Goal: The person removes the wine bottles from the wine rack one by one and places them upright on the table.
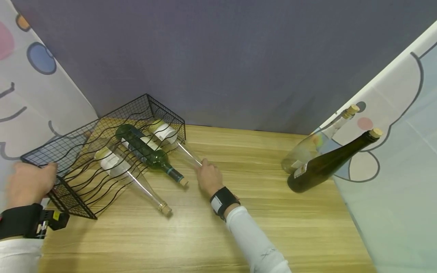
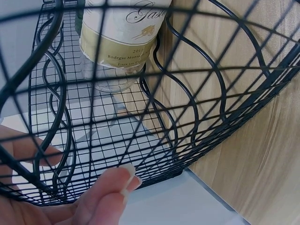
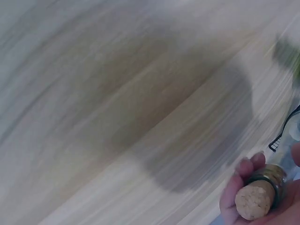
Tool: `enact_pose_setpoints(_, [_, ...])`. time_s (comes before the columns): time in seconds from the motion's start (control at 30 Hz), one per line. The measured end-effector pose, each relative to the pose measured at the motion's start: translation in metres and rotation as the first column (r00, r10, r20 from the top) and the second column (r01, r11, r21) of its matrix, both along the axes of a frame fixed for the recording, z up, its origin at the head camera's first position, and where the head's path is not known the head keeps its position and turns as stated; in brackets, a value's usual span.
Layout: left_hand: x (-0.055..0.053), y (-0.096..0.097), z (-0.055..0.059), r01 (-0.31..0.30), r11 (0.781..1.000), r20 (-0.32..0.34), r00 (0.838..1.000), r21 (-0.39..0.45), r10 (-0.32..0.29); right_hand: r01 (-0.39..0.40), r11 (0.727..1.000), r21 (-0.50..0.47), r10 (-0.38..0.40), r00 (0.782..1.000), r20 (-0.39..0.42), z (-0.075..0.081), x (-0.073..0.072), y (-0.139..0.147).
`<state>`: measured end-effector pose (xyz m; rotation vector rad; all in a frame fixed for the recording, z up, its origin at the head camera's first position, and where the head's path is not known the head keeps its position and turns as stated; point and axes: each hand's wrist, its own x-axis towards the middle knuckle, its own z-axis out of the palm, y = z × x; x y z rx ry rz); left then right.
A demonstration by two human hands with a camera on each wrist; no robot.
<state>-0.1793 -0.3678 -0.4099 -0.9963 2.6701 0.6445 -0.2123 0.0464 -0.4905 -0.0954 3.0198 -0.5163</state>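
Observation:
A black wire bottle rack (image 1: 76,199) lies on the wooden table at the left. My left hand (image 1: 32,182) grips its near left corner; in the left wrist view, the left hand's fingers (image 2: 105,192) curl at the mesh. Three bottles rest in the rack: a clear bottle (image 1: 124,167), a green wine bottle (image 1: 145,148) in the middle, and another clear bottle (image 1: 165,132) at the far end. My right hand (image 1: 209,176) holds this last one by its neck. The right wrist view shows its cork (image 3: 254,200) sticking out beyond the fingers.
Towards the right of the table (image 1: 259,227) stand a clear corked bottle (image 1: 304,151) and a dark green corked bottle (image 1: 327,167), close together. A grey panel (image 1: 218,64) borders the back. Printed sheets hang at both sides.

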Motion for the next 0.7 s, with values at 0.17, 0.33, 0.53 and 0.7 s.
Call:
enact_pose_setpoints(0.17, [-0.0009,-0.0016,-0.0023,0.001,1.000,-0.012,1.000,-0.007,-0.001,-0.017,1.000,0.009,0.017,1.000,0.008,0.0022,-0.0015,0.0014])
enact_pose_setpoints(0.33, [-0.0002,-0.0025,-0.0047,0.021,1.000,-0.028,0.999,0.004,-0.021,-0.042,0.999,0.014,0.042,0.998,0.041,0.0040,-0.0020,0.0021])
enact_pose_setpoints(0.53, [0.0012,0.0016,-0.0011,0.015,0.999,-0.051,0.999,0.034,-0.013,-0.027,0.999,-0.045,0.031,0.996,0.086,0.0019,-0.0019,0.0038])
enact_pose_setpoints(0.7, [0.0034,0.0026,0.0033,0.017,1.000,-0.053,0.998,0.016,-0.016,-0.035,0.997,-0.071,0.043,0.992,0.120,0.0024,-0.0025,0.0048])
